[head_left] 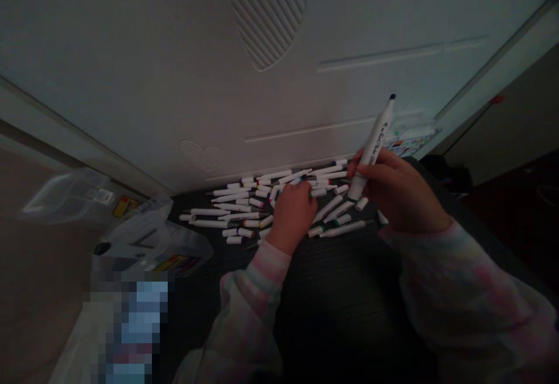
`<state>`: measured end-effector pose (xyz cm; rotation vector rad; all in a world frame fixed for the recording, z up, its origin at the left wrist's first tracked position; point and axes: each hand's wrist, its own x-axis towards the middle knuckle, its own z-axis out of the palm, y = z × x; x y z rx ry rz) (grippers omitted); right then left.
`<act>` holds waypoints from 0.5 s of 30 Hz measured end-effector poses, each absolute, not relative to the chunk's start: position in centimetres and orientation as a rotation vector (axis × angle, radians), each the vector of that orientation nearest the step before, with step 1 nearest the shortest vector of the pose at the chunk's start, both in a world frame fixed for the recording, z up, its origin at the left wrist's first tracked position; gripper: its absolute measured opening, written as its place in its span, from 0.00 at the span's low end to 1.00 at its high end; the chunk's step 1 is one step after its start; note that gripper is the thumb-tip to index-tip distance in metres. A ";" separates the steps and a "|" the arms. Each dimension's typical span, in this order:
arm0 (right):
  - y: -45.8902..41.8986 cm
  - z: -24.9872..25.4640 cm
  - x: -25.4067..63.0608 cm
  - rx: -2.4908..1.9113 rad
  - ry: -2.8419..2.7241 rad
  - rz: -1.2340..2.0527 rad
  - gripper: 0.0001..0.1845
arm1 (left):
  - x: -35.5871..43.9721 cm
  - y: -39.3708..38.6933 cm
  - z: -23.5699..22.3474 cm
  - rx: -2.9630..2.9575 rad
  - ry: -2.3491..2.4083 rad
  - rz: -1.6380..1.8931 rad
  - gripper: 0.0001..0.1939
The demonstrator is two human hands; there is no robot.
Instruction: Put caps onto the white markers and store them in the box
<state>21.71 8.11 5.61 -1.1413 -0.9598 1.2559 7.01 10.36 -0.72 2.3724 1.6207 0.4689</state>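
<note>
Several white markers (236, 206) with coloured caps lie scattered on a dark surface against a pale door. My right hand (395, 189) is closed around one white marker (374, 142), held upright with its dark tip pointing up. My left hand (293, 212) rests curled over the middle of the pile, its fingers closed on the markers beneath it; what it grips is hidden. Both arms wear pale pink striped sleeves.
A pale door (271, 52) with heart-shaped reliefs stands right behind the pile. Clear plastic packaging (148, 241) lies at the left, with a plastic case (70, 195) further left. A colourful printed sheet (410, 142) leans by the door at the right.
</note>
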 end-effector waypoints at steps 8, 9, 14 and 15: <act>8.1 5.9 22.1 -1.126 -0.914 1.226 0.04 | 6.3 10.5 0.1 2.281 1.553 0.656 0.07; 8.1 5.8 22.1 -1.127 -0.913 1.231 0.04 | 6.4 10.4 0.1 2.284 1.531 0.662 0.07; 8.3 5.5 22.0 -1.125 -0.911 1.235 0.06 | 6.8 10.2 0.3 2.299 1.466 0.674 0.09; 8.3 5.4 22.0 -1.122 -0.911 1.234 0.07 | 6.8 10.2 0.4 2.302 1.465 0.674 0.09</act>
